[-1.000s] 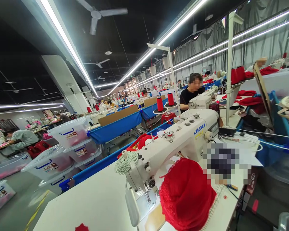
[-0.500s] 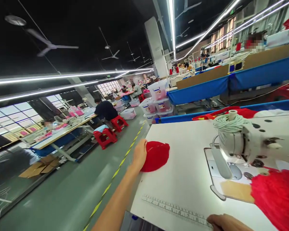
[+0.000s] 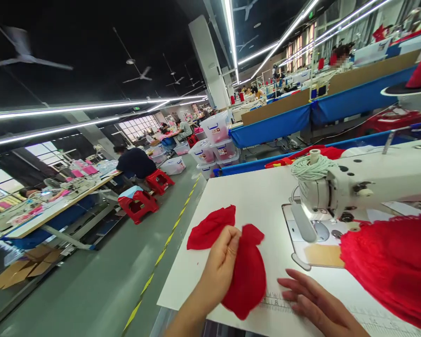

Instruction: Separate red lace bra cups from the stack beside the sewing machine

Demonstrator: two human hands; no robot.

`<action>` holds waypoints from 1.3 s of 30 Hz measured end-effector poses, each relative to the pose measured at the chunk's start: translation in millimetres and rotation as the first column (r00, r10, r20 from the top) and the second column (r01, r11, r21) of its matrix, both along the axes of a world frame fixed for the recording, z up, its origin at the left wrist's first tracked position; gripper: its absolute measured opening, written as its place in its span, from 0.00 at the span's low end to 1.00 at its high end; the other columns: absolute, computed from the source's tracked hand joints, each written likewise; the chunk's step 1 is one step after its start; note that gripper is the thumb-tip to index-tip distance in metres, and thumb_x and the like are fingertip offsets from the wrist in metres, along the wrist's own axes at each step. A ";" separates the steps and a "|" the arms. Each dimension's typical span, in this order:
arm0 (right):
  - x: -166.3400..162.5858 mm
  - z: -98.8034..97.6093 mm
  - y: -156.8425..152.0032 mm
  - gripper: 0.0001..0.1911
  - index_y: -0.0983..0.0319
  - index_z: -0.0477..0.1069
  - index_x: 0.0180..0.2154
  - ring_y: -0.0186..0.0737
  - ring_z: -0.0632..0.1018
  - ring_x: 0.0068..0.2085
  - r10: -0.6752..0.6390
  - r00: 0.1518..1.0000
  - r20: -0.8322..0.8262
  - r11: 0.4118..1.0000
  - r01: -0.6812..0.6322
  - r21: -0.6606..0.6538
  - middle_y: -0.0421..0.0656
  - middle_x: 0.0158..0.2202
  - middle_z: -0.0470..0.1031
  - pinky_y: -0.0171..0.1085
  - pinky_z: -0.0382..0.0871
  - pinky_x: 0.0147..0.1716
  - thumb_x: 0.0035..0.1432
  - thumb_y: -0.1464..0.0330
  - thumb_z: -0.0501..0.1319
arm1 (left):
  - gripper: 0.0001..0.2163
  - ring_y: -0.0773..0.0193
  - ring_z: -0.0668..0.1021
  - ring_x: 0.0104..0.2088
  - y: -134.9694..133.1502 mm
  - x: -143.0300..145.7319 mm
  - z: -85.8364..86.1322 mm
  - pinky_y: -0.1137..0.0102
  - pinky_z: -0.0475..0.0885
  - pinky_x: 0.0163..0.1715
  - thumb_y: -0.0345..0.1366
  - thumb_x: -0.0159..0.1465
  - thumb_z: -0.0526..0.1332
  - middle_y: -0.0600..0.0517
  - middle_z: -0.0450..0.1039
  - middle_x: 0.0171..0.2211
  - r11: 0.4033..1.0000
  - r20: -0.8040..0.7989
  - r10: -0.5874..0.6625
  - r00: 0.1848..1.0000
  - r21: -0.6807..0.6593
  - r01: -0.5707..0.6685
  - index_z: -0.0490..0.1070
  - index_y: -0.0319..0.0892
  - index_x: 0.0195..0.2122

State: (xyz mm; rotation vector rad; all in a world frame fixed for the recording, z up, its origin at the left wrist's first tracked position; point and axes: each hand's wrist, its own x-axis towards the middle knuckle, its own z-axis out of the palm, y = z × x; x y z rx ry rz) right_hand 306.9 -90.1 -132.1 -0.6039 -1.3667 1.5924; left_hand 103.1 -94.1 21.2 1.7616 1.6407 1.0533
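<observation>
My left hand (image 3: 221, 262) pinches the upper edge of a red fabric piece (image 3: 249, 276), which hangs over the near part of the white sewing table (image 3: 182, 285). A second red fabric piece (image 3: 210, 229) lies flat on the tabletop just beyond that hand. To the right, my right hand (image 3: 312, 299) is held with its fingers apart and nothing in them, close to the ruler scale (image 3: 277, 303) on the table. The cloth in my left hand covers part of that scale.
A white sewing machine (image 3: 375, 182) stands on the right, a coil of pale green cord (image 3: 312, 164) on its head. Red lace-edged fabric (image 3: 393, 267) lies before it. Plastic bins (image 3: 215, 128) are stacked past the table. Left are red stools (image 3: 138, 204) and a seated person (image 3: 136, 161).
My left hand has lifted one red piece and drawn it nearer, leaving another on the table. My right hand has come off the ruler scale and opened. The view has turned right.
</observation>
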 end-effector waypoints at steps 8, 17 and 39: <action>0.6 43.9 -1.9 0.13 0.58 0.79 0.40 0.45 0.80 0.38 -0.256 0.904 -0.342 0.797 -0.002 -0.604 0.44 0.34 0.81 0.38 0.75 0.38 0.54 0.58 0.68 | 0.18 0.68 0.62 0.27 -3.6 23.3 -47.7 0.72 0.58 0.28 0.54 0.65 0.53 0.58 0.61 0.26 0.869 0.249 -0.196 0.949 -0.404 0.286 0.66 0.44 0.37; 21.7 62.3 3.9 0.17 0.59 0.81 0.34 0.39 0.77 0.30 -0.078 0.954 -0.291 0.828 -0.100 -0.552 0.42 0.28 0.79 0.34 0.70 0.31 0.51 0.53 0.69 | 0.18 0.69 0.73 0.30 17.4 46.7 -62.4 0.75 0.65 0.32 0.45 0.48 0.74 0.51 0.75 0.30 0.758 0.759 0.085 0.645 -0.470 0.453 0.77 0.37 0.32; 17.3 46.5 16.8 0.19 0.58 0.79 0.31 0.42 0.80 0.34 -0.530 0.801 -0.278 0.680 0.206 -0.703 0.39 0.30 0.81 0.36 0.75 0.34 0.36 0.59 0.78 | 0.18 0.67 0.79 0.30 35.2 57.8 -68.6 0.75 0.73 0.35 0.38 0.44 0.77 0.47 0.81 0.31 0.623 0.759 0.005 0.651 -0.512 0.591 0.80 0.35 0.34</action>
